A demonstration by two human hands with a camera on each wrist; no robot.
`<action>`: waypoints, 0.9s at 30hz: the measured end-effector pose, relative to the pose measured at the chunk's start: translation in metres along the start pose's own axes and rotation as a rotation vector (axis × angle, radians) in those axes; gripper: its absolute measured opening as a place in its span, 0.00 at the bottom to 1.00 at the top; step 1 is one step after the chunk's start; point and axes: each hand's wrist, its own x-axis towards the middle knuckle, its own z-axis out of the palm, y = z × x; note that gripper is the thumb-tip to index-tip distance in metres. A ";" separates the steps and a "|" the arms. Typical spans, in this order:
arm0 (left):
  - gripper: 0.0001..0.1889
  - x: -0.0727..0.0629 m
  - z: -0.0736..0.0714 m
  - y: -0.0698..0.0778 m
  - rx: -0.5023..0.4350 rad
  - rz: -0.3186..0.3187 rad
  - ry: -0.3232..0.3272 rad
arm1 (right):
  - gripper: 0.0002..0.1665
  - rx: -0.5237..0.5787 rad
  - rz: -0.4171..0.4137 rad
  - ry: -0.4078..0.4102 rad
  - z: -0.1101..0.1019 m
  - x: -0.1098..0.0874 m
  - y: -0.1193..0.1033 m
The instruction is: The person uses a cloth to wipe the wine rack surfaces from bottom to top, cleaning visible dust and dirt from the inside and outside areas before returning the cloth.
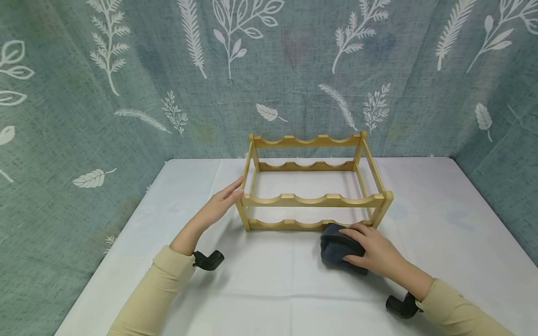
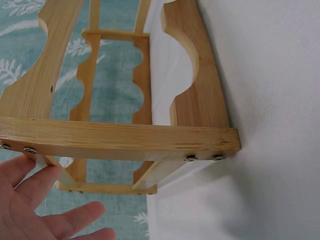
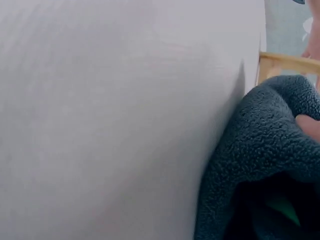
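Note:
A light wooden rack (image 1: 313, 201) with scalloped rails stands on the white table. At its left end is my left hand (image 1: 216, 207), fingers mostly straight, with fingertips at the upper part of the end frame. The left wrist view shows those fingers (image 2: 37, 185) beside the screwed wooden bar (image 2: 115, 139). My right hand (image 1: 380, 249) grips a folded dark blue towel (image 1: 334, 246) in front of the rack's lower right rail. Close up in the right wrist view, the towel (image 3: 265, 135) has a fuzzy pile and a dark hollow fold; only a bit of the thumb shows.
A white cloth covers the table (image 1: 252, 298). Blue-green curtains (image 1: 294, 93) with white leaf prints hang behind and at both sides. Small black wrist devices (image 1: 208, 260) sit under both sleeves.

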 end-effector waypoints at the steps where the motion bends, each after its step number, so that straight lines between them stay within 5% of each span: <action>1: 0.29 0.000 0.000 0.000 0.000 -0.002 0.000 | 0.36 0.004 0.002 0.000 -0.001 0.000 0.000; 16: 0.30 -0.002 0.000 0.005 0.018 -0.013 -0.001 | 0.36 -0.073 0.099 0.002 -0.036 -0.030 0.035; 27: 0.32 -0.002 0.000 0.004 0.023 -0.019 0.006 | 0.37 -0.177 -0.026 0.141 -0.056 -0.038 0.047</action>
